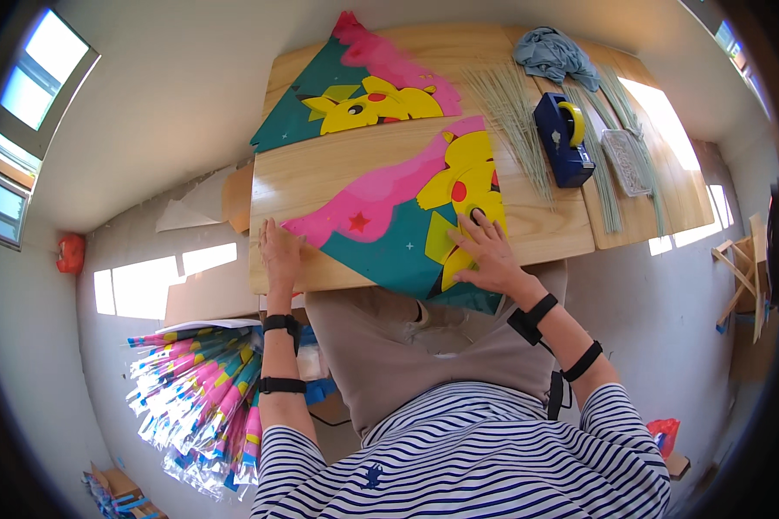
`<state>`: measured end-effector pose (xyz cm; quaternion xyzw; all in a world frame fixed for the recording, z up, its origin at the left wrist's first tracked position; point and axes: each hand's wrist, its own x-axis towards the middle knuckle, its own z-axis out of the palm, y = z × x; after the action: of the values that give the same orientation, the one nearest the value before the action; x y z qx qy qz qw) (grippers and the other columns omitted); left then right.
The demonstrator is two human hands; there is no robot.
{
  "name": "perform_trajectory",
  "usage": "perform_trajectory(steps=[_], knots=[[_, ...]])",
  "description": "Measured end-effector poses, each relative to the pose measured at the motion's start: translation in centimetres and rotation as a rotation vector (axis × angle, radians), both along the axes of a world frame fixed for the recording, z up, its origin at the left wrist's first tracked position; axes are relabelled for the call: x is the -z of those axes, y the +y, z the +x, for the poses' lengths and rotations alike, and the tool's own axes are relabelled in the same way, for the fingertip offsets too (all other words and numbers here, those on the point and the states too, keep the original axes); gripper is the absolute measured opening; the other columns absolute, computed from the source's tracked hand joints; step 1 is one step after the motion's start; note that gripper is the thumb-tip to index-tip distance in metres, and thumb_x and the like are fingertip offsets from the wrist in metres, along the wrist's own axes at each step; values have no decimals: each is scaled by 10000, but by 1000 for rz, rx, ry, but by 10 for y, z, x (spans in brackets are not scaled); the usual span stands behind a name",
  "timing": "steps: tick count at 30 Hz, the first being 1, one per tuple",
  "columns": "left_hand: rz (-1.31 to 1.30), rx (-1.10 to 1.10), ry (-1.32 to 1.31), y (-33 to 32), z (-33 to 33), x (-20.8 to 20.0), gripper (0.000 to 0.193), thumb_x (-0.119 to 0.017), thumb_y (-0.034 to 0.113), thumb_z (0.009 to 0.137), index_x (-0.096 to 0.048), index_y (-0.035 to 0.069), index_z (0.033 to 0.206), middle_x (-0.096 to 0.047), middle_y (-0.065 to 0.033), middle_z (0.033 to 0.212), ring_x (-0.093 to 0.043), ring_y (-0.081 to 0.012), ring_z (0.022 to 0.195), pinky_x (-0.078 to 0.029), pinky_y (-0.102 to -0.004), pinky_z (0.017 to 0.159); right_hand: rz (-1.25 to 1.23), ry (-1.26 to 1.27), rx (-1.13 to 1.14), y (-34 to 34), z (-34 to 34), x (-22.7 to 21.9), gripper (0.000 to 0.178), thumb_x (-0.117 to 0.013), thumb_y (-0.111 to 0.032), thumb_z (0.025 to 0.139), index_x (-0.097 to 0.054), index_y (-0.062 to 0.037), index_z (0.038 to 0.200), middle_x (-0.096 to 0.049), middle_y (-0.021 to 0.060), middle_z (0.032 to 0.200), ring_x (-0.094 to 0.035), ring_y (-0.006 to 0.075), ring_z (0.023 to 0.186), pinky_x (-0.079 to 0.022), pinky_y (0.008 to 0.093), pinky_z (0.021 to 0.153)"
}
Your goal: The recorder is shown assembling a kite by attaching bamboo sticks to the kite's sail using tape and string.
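A diamond-shaped kite sheet (398,216) in pink, teal and yellow lies flat on the wooden table (320,173), its near corner hanging over the table's front edge. My left hand (280,251) rests flat on the table at the sheet's left corner. My right hand (485,251) presses palm down on the sheet's yellow part near its right side. Neither hand grips anything. A second sheet (363,91) of the same print lies farther back on the table.
Thin pale sticks (515,117) are spread at the table's right, beside a blue tape dispenser (564,138), a clear box (625,160) and a grey-blue cloth (552,52). A heap of rolled kites (203,389) lies on the floor at my left.
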<state>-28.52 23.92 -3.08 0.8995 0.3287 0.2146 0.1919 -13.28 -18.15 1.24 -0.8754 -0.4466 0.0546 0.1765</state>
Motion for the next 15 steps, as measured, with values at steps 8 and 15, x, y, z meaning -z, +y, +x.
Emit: perform_trajectory(steps=[8, 15], knots=[[2, 114, 132, 9, 21, 0, 585, -814, 204, 779, -588, 41, 1293, -624, -189, 1273, -553, -358, 1216, -444, -450, 1019, -47, -39, -10, -5, -7, 7, 966, -871, -361, 678, -419, -264, 1526, -308, 70, 1629, -235, 350, 1512, -204, 576, 1215], [-450, 80, 42, 28, -3, -9, 290, -778, 62, 797, -624, 5, 1036, -718, -89, 937, -695, -281, 792, -559, -393, 701, -42, -11, -25, 0, -7, 1, 959, -867, -339, 683, -421, -253, 1528, -286, 65, 1643, -197, 345, 1526, -173, 558, 1226]])
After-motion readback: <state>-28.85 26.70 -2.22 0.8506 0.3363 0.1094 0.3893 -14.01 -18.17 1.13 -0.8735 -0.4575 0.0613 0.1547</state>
